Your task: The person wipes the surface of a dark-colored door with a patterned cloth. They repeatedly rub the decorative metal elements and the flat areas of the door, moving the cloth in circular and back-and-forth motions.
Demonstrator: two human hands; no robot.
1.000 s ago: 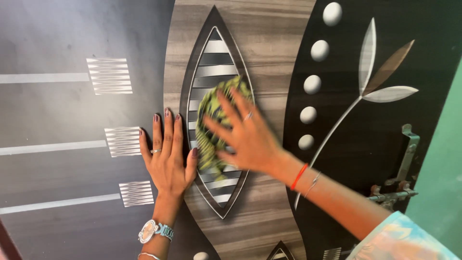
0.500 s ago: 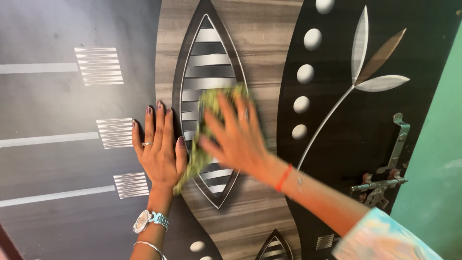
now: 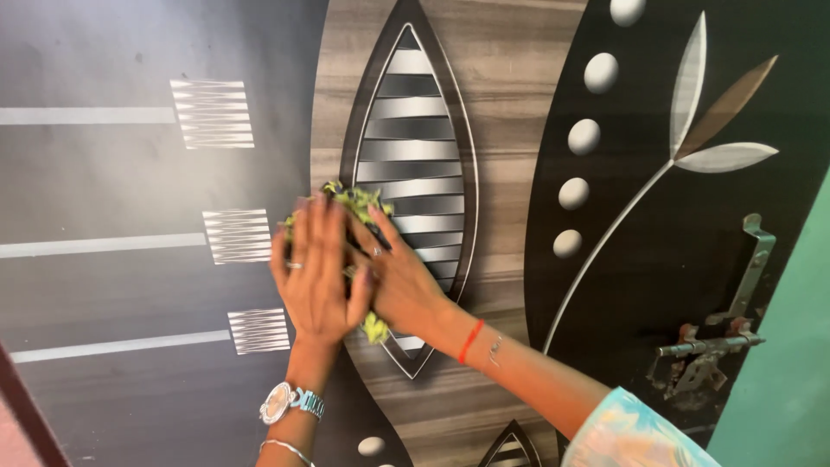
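A green patterned cloth (image 3: pixel 354 200) is pressed against a decorated door, at the left edge of its leaf-shaped striped inlay (image 3: pixel 415 156). My right hand (image 3: pixel 399 281) grips the cloth from the right, fingers spread over it. My left hand (image 3: pixel 316 272) lies on the cloth's left part with fingers together; green fabric shows above and beside its fingertips. A scrap of the cloth hangs below between the two palms. My left wrist carries a watch (image 3: pixel 278 403) and my right wrist a red thread.
The door has a wood-grain centre band (image 3: pixel 510 104), a dark panel with white oval studs (image 3: pixel 584 137) and a silver leaf motif (image 3: pixel 692 130). A metal latch bolt (image 3: pixel 713 346) sits at the right edge, beside a green wall (image 3: pixel 787 380).
My right hand has swept the cloth left and down off the inlay's middle. The cloth now lies under my left hand, which earlier rested bare and flat on the door.
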